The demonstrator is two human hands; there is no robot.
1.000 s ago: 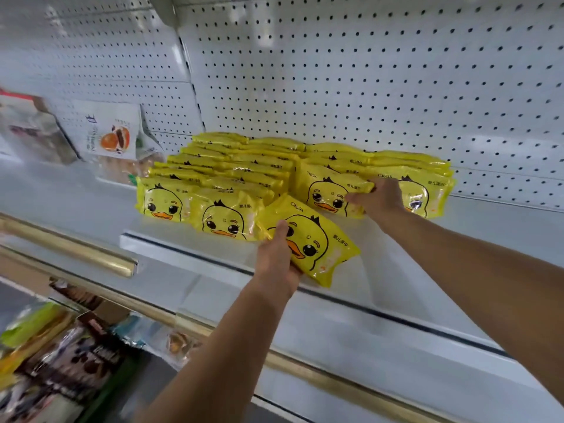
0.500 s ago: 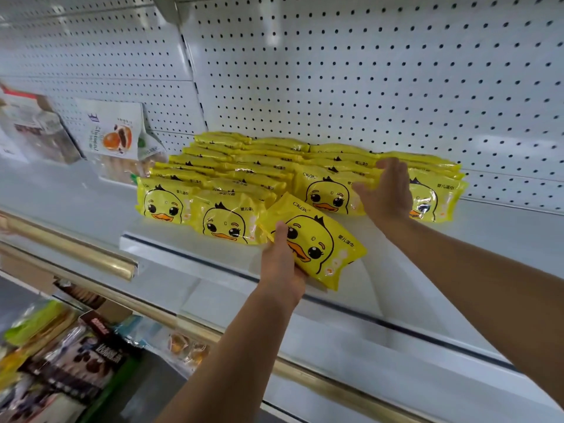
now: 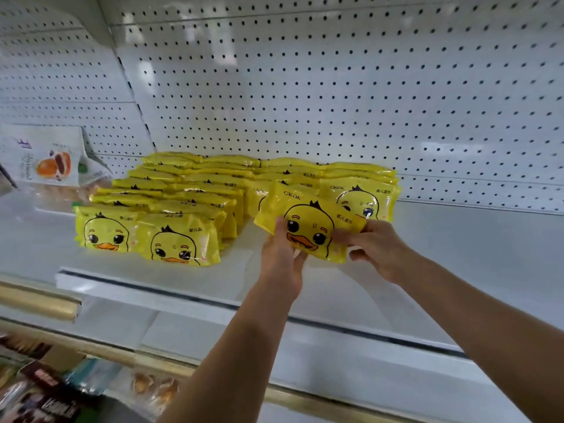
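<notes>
Step in hand, as you can judge it: facing up stock. One yellow duck packet (image 3: 308, 227) is off the shelf (image 3: 457, 254), held at frame centre just in front of the stacked rows of packets (image 3: 171, 209).

Hands: your left hand (image 3: 282, 264) grips its lower left edge, thumb on the printed face. Your right hand (image 3: 377, 250) pinches the right end. Both are clamped on the one packet, close together.

Orientation: duck face toward you, brand print along the top edge nearest the pegboard (image 3: 335, 87). The long axis runs left to right and dips toward the right of the frame, so it is not square to the rows.

Next move likely calls for levelling that axis, then setting the packet down in the bare gap at centre, in line with the front packets at lower left.
</notes>
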